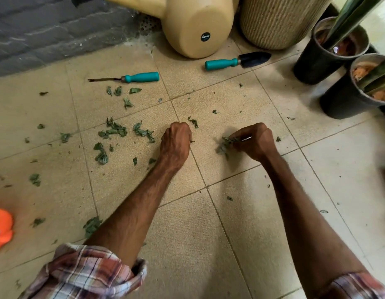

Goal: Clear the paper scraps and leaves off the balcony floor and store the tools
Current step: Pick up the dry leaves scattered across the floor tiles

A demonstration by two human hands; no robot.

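Presently both forearms reach down to the tiled floor (208,244). Knuckles up, the left hand (178,137) is clenched; contents cannot be told. Beside it, the right hand (255,140) pinches a leaf bunch (226,143). Two teal-handled tools lie beyond: weeder (141,77), trowel (236,61).

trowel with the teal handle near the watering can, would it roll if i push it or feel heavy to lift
The trowel probably won't roll far: its round handle could turn, but the wide scooped blade lying on the tile should stop it. It looks rigid and likely light, an easy one-hand lift. The contoured handle probably grips well.
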